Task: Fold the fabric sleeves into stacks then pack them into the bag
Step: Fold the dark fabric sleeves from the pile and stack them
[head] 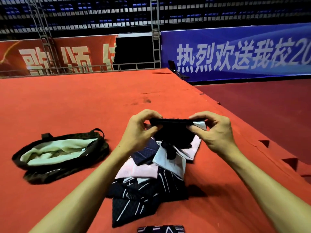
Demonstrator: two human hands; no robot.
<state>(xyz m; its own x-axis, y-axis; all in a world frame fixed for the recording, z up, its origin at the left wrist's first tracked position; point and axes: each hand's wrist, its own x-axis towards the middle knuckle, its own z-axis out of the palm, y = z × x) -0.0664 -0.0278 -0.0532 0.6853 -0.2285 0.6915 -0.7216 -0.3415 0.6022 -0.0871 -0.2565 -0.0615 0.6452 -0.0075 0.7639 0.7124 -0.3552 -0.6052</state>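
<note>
- The person holds a black sleeve (171, 122) up in the air with both hands.
- The left hand (138, 132) pinches the left end of the black sleeve. Its thumb is under the cloth and its fingers curl over the top.
- The right hand (218, 133) pinches the right end the same way, with its fingers bent over the edge.
- The top edge of the black sleeve runs straight from one hand to the other. The rest of it hangs down in the middle, between the two hands.
- A little white corner (201, 125) sticks out at the right end, just by the right fingers.
- The bottom of the hanging cloth comes down close over a pile of sleeves (151, 187). It is hard to tell if it touches.
- The pile lies on the red floor (67, 106), under the hands and close to the person. It has pink, white, dark blue and dark striped pieces, all mixed up.
- The bag (50, 176) lies open on the red floor to the left, apart from the pile. It is dark outside and light green inside.
- A small folded striped piece (161, 229) peeks in at the bottom edge.
- Far back stand a red banner (67, 56) and a blue banner (235, 52).
</note>
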